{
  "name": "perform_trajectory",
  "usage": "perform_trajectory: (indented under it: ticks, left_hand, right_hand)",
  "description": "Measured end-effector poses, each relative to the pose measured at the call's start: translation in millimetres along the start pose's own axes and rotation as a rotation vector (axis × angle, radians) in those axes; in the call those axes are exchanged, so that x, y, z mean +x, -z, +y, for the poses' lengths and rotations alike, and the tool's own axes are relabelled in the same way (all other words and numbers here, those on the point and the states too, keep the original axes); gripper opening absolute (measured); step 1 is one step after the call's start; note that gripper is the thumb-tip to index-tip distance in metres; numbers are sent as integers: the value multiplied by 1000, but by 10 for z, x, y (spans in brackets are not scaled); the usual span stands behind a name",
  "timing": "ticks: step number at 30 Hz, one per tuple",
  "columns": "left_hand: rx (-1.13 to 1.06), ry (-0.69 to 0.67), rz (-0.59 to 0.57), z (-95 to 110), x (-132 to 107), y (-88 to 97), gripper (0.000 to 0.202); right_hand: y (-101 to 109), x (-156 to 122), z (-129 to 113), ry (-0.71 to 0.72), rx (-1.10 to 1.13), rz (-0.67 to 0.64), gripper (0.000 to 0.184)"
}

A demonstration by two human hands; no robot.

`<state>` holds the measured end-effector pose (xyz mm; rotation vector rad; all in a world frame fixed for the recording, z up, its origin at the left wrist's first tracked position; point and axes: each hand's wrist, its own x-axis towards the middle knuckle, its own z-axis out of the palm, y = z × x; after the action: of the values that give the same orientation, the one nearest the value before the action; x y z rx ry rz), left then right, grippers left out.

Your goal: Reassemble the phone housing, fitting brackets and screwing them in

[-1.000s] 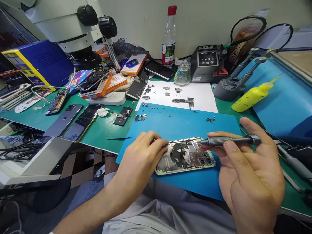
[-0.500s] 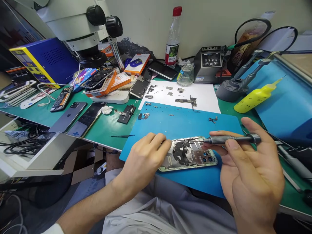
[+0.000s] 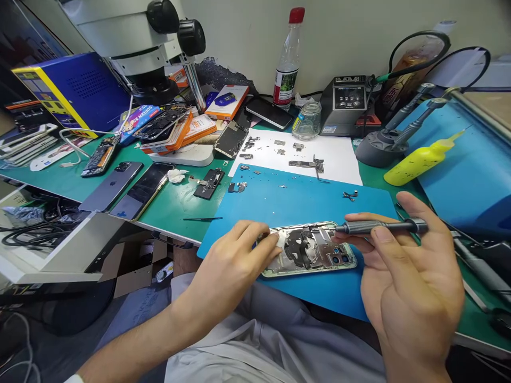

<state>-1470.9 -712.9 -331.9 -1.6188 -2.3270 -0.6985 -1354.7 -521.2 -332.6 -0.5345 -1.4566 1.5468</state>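
Note:
An opened phone housing (image 3: 285,264), with its metal inner side up and camera holes at the right end, lies on the blue mat. My left hand (image 3: 239,260) is closed around its left end, fingertips pinched at the edge, hiding that end. Something small and dark shows between those fingers; I cannot make it out. In my right hand (image 3: 411,282) is a dark screwdriver (image 3: 379,227), held nearly level between thumb and fingers. It points left, with its tip over the housing's upper right part. The palm faces up and the fingers curl behind the handle.
Small phone parts and a logic board (image 3: 305,164) lie on white paper (image 3: 263,151) behind. Tweezers (image 3: 202,218) rest at left. A microscope (image 3: 139,48), glass jar (image 3: 307,121), soldering station (image 3: 344,106) and yellow bottle (image 3: 419,164) stand around the blue mat (image 3: 315,191).
The view has shifted slightly. My left fingers have changed their bend at the housing's left end, uncovering a dark bit. The screwdriver stays in my right hand at nearly the same place.

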Motion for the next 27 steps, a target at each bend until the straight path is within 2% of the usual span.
perform_trajectory:
  ticks: [6,12,16,23,27]
  left_hand:
    - [-208,84,56,-14,-69,41,7]
    - [-275,159,50,27,-137,107,10]
    - [-171,161,70,27,-109,112,10]
    - [96,74,57,47,6,56,13]
    - [111,43,35,92,35,14,13]
  right_hand:
    - [-12,10,12,1,-1,4,49]
    - [-13,15,25,13,-12,11,50]
    - [-9,16,21,31,-10,1,50]
    - [-23,18,24,40,-19,5,50]
    - [-26,19,27,48,-24,-2,49]
